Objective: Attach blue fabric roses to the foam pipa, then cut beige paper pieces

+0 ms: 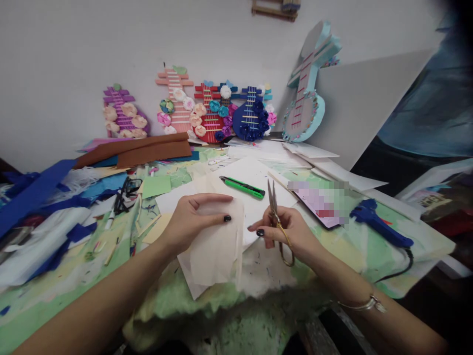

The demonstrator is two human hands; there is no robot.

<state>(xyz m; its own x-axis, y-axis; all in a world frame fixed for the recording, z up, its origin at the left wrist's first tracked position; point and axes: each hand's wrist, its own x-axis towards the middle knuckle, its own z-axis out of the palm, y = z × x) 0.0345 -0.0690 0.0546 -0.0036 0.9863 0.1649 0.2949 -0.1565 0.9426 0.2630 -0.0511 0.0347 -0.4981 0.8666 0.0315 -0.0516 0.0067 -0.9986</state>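
My left hand (197,217) pinches the top of a cream, thin sheet of paper (214,254), which hangs in loose folds over the table's front part. In my right hand (291,229) is a pair of scissors (274,204) with gold handles, blades pointing up. The scissors are apart from the cream paper, a little to its right. Beyond both hands a green utility knife (243,187) lies on white paper sheets (254,170).
A blue glue gun (382,224) with a cord and a phone (314,204) lie at right. Brown paper (151,153), blue strips (35,202) and black glasses (127,192) are at left. Flower-decorated paper instruments (210,111) stand along the wall, a large light-blue one (306,93) at right.
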